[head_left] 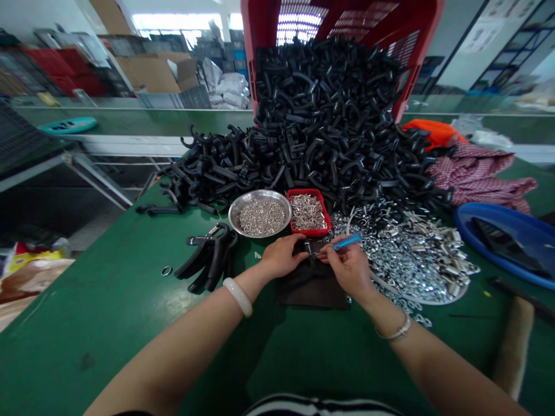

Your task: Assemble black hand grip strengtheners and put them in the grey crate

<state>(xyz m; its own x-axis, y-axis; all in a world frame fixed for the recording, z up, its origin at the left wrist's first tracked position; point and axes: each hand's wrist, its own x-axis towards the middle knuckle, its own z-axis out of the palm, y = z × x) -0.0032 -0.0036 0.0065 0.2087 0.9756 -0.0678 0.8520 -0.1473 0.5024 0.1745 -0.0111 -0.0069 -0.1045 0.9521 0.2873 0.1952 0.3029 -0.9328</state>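
My left hand [282, 257] is closed on a black curved handle [309, 267], which lies on a dark flat block [314, 294]. A small shiny metal piece [307, 247] shows at the handle's upper end. Between the fingers of my right hand [350, 270] is a slim blue-handled tool [347, 241], its thin tip pointing left at the metal piece. Just beyond my hands are a round metal bowl [231, 222] of small rings and a red tray [328, 226] of small metal pins. Several black handles with metal fittings [212, 257] lie left of my left hand.
A big heap of black handles [299, 138] spills from a tipped red crate [422, 34]. Loose metal parts [403, 254] spread at right. Beyond them are a blue tray [466, 216] with a dark phone-like object and a wooden-handled hammer [515, 341]. A single ring [166, 270] lies at left.
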